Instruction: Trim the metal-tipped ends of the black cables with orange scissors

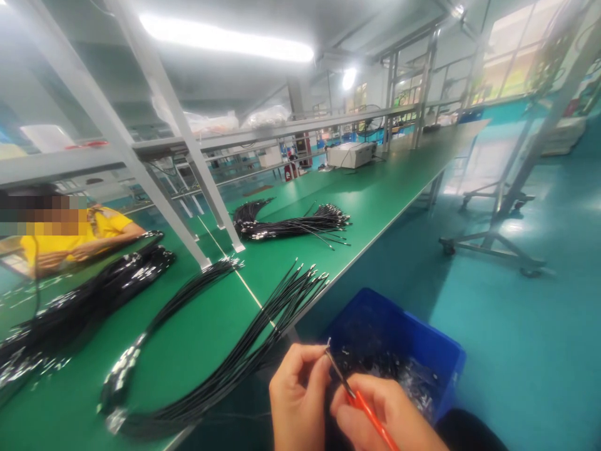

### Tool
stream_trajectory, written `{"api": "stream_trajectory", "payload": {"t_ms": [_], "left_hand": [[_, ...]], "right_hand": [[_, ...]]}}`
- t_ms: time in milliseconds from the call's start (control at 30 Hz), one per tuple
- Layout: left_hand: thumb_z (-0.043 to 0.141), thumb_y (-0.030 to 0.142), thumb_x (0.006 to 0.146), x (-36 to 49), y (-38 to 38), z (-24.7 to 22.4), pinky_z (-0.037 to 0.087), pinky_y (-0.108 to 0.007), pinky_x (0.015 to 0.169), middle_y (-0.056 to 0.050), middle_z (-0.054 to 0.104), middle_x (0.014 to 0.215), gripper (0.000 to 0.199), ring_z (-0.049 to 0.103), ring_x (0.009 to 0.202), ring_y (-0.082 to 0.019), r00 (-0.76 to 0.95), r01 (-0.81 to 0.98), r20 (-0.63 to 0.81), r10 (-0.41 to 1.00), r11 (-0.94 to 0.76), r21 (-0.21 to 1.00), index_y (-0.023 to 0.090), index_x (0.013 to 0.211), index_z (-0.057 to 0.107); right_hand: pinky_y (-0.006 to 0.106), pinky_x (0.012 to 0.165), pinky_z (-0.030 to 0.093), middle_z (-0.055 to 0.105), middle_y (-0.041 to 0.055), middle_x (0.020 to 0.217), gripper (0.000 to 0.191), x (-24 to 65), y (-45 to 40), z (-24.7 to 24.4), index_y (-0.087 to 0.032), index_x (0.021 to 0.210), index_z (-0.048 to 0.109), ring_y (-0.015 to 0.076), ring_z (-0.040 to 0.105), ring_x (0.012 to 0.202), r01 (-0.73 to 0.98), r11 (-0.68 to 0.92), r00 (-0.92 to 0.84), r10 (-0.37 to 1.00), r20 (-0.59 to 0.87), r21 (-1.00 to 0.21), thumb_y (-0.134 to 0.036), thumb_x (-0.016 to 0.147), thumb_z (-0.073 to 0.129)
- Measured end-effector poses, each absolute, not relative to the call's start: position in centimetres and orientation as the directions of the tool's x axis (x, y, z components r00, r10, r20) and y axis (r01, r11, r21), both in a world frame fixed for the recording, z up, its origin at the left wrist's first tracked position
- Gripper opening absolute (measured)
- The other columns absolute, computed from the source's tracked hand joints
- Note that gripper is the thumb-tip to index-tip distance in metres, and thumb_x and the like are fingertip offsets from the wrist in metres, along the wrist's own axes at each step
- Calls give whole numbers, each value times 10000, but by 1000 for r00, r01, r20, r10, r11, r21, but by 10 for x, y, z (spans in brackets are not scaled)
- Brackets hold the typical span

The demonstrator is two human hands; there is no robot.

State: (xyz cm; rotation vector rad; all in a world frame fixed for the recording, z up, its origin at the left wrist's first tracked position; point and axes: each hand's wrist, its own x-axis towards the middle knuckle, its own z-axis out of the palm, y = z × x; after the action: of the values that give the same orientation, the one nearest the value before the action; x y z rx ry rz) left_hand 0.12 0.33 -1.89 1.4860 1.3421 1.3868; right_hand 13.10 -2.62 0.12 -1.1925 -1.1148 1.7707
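Near the bottom centre, my left hand (301,391) pinches a thin piece whose small pale tip (328,342) shows above the fingertips. My right hand (382,407) is closed around a red-handled tool (373,421), and the tool's metal end meets the piece at my left fingertips. Both hands are beside the edge of the green table, over the near side of a blue bin (446,363). A curved bundle of black cables (211,382) with pale ends lies on the table to the left of my hands.
More black cables (291,227) lie farther back, and a large heap (94,294) is at left. Grey shelf posts (173,119) rise from the green table (206,335). A person in yellow (106,228) sits across it. A white box (351,155) and a wheeled stand (498,241) are farther off.
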Motion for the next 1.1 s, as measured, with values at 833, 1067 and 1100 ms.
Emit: {"api": "stream_trajectory", "payload": {"t_ms": [833,1067,1100], "left_hand": [[622,276,776,12,-2,-20,468,-232,585,-1,651,637,137,606,602,-163,-20,227,166,986,-158,961,183,688,670],[630,328,790,14,-6,-21,453,-219,554,-16,668,639,197,596,588,-157,-6,118,79,997,-78,990,170,680,670],[640,336,785,12,-6,-21,453,-216,554,-17,671,642,202,592,585,-152,1,93,61,998,-61,994,166,681,675]], "right_hand": [[247,605,498,626,-15,714,243,125,-2,-5,-221,882,571,169,608,651,-172,91,372,928,21,-981,-328,708,703],[210,627,504,604,-41,746,201,111,-6,-23,-247,900,538,133,604,672,-266,60,291,957,-20,-962,-236,753,676],[212,641,508,610,-41,753,217,110,-8,-23,-249,893,537,136,612,689,-319,36,272,961,-55,-947,-233,738,688]]}}
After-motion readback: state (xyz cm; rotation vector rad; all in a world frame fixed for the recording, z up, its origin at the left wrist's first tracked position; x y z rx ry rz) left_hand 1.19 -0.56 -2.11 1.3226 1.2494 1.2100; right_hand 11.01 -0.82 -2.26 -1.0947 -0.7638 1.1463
